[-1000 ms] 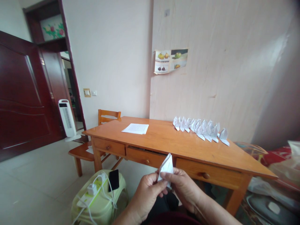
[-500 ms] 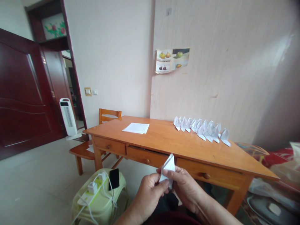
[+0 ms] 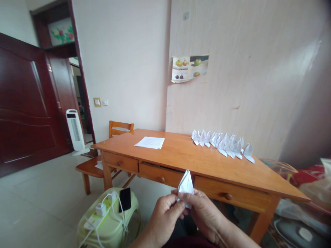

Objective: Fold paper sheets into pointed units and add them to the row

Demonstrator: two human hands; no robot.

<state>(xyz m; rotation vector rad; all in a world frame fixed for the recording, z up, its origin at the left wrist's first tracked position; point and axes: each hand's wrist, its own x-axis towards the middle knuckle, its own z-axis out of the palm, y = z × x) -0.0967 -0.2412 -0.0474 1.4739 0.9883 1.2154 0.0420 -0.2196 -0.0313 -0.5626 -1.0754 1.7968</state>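
Clock centred on the held piece: we have the wooden counter (image 3: 178, 151) at twelve, the pale green stool (image 3: 119, 220) between eight and nine, standing folded shapes (image 3: 226, 146) on the counter between one and two, printed sheets (image 3: 149, 142) on it between ten and eleven. Left hand (image 3: 167, 213) sits between seven and eight, right hand (image 3: 205, 209) between four and five, black phone (image 3: 125, 199) on the stool near nine. Smallest, the white folded paper (image 3: 186, 184), is upright, tip up, just off the counter's near edge, lower part pinched by both hands' fingers, thumbs in front. We judge it light, fairly stiff in its layers, not slippery, easily creased or torn; best taken low on the thick folds, sparing the tip. Counts: one counter, three drawers, one stool, roughly a dozen standing shapes (overlapping, can't settle), one pile of sheets (number unclear), two hands, one phone, one held piece.
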